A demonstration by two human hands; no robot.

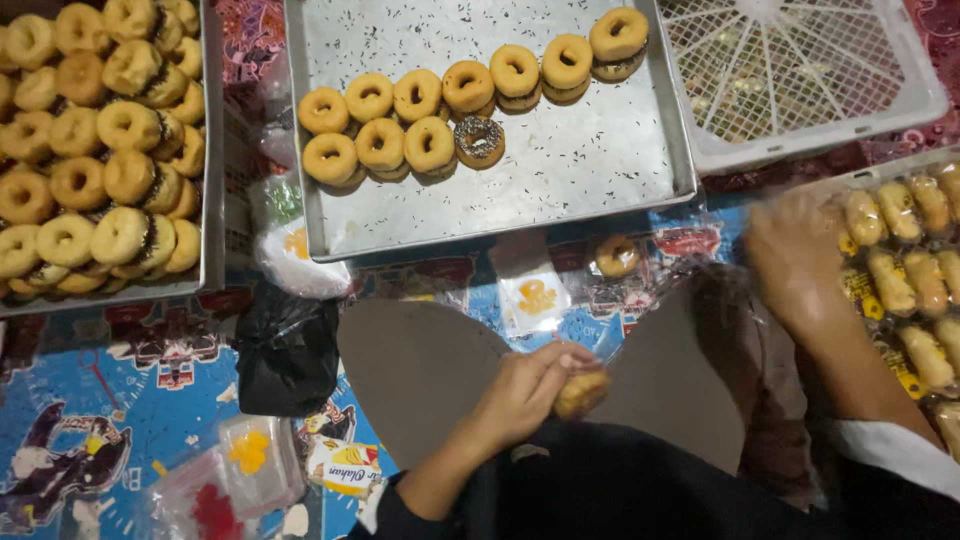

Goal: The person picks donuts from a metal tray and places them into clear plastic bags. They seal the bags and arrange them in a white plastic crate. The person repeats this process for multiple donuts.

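Note:
My left hand (527, 388) is closed around a golden doughnut (582, 393) just above my lap. My right hand (795, 250), blurred by motion, reaches to the right and rests on the edge of a clear plastic wrapper (690, 265) beside a tray of wrapped doughnuts (905, 255); I cannot tell whether it grips anything. One wrapped doughnut (617, 256) lies on the mat ahead of my knees. A metal tray (560, 170) ahead holds two rows of doughnuts (430, 145), one with dark sprinkles (480, 140).
A second metal tray (208, 150) at the left is piled with several doughnuts. A white plastic lattice crate (800, 70) stands at the far right. A black plastic bag (285, 350), clear bags and small packets (345, 465) lie on the colourful mat.

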